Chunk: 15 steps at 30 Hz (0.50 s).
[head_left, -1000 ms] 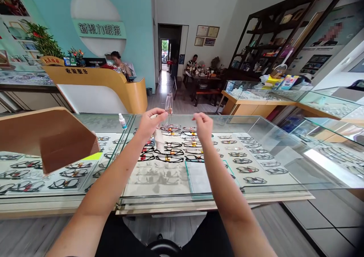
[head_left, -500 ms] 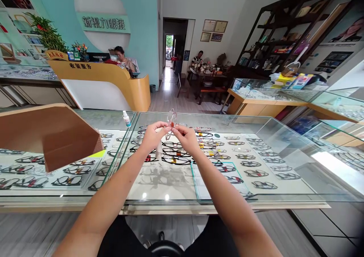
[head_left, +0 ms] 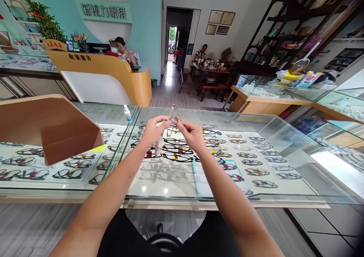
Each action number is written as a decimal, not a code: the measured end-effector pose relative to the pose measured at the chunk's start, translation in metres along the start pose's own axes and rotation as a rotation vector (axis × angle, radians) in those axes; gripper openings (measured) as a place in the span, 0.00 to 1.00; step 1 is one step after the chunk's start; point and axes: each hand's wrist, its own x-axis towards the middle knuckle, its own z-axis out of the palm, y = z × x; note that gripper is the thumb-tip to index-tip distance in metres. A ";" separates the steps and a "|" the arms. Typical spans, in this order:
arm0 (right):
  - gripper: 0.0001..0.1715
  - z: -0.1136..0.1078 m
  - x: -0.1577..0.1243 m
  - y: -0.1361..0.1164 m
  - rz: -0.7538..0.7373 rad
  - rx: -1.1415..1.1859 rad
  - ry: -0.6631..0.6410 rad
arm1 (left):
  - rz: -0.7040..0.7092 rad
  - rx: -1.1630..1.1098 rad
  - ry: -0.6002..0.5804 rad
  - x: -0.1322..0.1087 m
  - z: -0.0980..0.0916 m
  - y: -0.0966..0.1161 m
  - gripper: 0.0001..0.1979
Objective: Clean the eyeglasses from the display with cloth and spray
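Observation:
A pair of clear-rimmed eyeglasses is held upright on end above the glass counter, between my two hands. My left hand pinches one side of the frame, and a whitish cloth hangs down from the same hand. On the other side, the fingers of my right hand are closed on the eyeglasses beside a small orange tag. Beneath both hands lie several rows of dark-framed glasses. The fingertips partly hide the held frame.
A white spray bottle stands on the counter's glass top. To the left, a brown board-like object juts over the display. A teal-edged tray lies near my right forearm. Two people sit farther back, one at a yellow desk.
The eyeglasses have turned, so the orange tag now sits to the right of the frame. My hands have moved slightly apart. The view has shifted a little.

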 end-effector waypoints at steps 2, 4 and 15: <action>0.29 -0.002 0.000 -0.001 0.011 -0.050 0.078 | -0.028 0.022 0.010 0.001 -0.002 -0.001 0.21; 0.25 -0.006 0.000 -0.001 0.026 -0.104 0.178 | -0.023 0.069 0.020 0.001 -0.004 -0.003 0.21; 0.35 -0.006 0.003 0.009 -0.202 -0.312 0.435 | 0.013 0.200 -0.016 -0.010 0.013 -0.004 0.16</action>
